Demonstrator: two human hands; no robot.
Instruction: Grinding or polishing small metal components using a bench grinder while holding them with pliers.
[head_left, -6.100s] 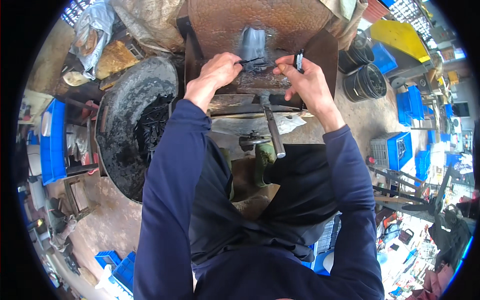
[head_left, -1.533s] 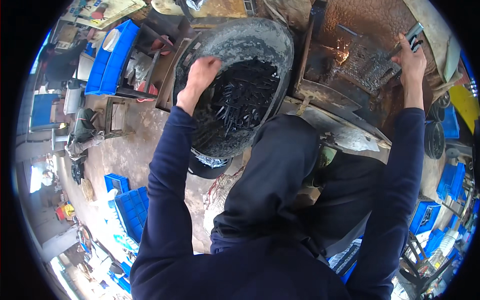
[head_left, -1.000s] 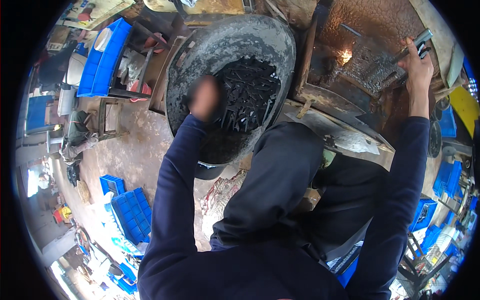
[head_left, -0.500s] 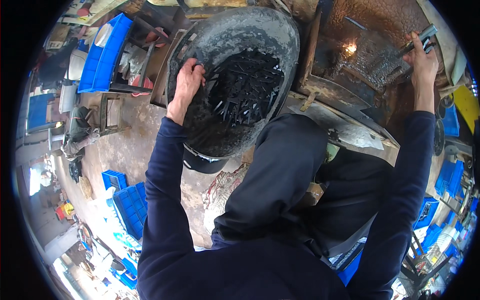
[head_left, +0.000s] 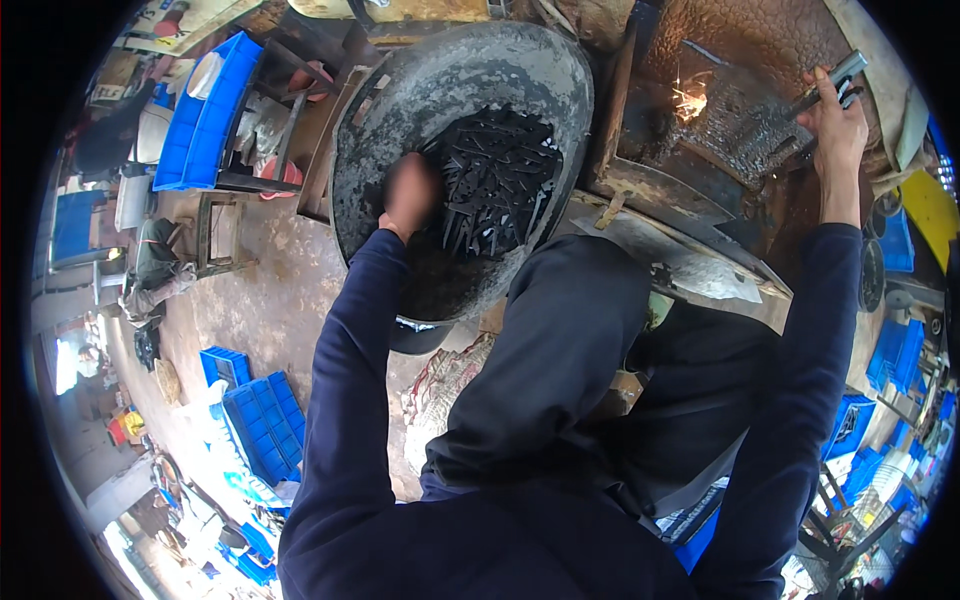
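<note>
Oddly, left hand [head_left: 410, 195] (blurred) hides grip.

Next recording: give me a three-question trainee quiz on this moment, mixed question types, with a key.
1. True or false: the left hand is over the dark metal pieces in the round basin.
2. The right hand grips: A) a hammer B) tongs C) a blue crate
3. What glows on the rusty metal surface?

Key: 1 true; 2 B; 3 sparks.
</note>
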